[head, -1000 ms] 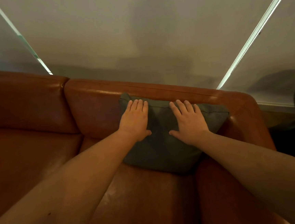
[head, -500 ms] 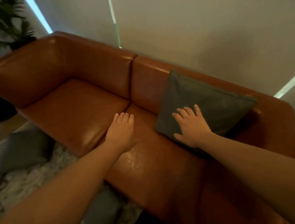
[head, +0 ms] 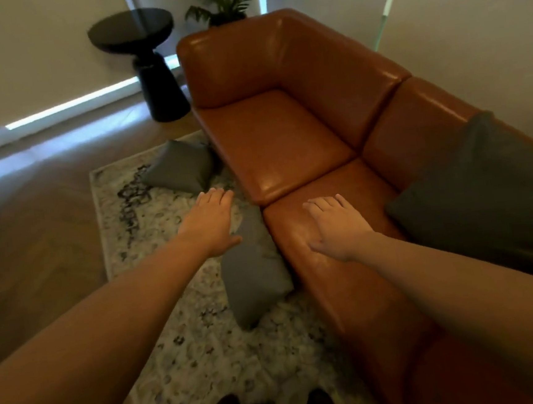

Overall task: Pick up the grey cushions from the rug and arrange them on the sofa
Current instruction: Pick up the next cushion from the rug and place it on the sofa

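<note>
The sofa (head: 289, 142) is glossy tan-brown leather; a dark grey cushion (head: 483, 189) leans at its right end; two plain grey cushions (head: 180, 169) (head: 255, 277) lie on the rug (head: 182, 354), pale cream mottled with black-grey speckle; the side table (head: 145, 51) is black.

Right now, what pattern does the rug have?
The rug is pale with dark mottled swirls, seen in the head view.

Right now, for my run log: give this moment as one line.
left hand open | right hand open | sofa cushion placed | near rug cushion, far rug cushion remaining
</note>
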`<control>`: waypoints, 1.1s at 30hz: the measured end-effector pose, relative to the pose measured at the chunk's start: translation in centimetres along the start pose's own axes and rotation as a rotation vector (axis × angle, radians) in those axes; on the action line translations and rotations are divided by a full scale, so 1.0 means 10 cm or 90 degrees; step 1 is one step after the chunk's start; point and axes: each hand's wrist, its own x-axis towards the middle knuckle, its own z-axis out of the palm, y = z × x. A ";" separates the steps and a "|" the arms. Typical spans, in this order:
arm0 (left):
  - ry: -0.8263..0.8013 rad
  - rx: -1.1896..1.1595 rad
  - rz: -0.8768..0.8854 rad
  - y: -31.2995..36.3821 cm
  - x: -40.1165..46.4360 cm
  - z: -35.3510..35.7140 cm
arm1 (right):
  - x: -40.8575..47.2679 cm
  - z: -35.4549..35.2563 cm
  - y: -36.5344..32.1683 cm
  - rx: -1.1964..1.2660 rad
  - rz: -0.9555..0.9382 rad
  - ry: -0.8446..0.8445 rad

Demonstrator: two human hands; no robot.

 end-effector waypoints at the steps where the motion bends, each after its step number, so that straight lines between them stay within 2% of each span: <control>1: -0.002 -0.007 -0.014 -0.16 -0.10 0.03 | 0.07 0.01 -0.13 0.000 -0.011 -0.010; 4: -0.006 -0.018 -0.031 -0.63 -0.31 0.10 | 0.30 0.04 -0.49 -0.009 -0.016 -0.032; 10: -0.047 -0.006 0.020 -1.42 -0.31 0.07 | 0.72 0.23 -1.14 0.025 0.044 -0.064; 18: -0.065 0.004 0.142 -1.80 0.17 0.16 | 1.06 0.58 -1.66 0.114 0.140 -0.108; 28: -0.168 -0.034 0.300 -1.64 1.54 0.74 | 1.86 0.90 -1.16 0.181 0.279 -0.215; 33: -0.225 -0.015 0.363 -1.55 2.24 1.01 | 2.19 1.10 -0.92 0.254 0.358 -0.218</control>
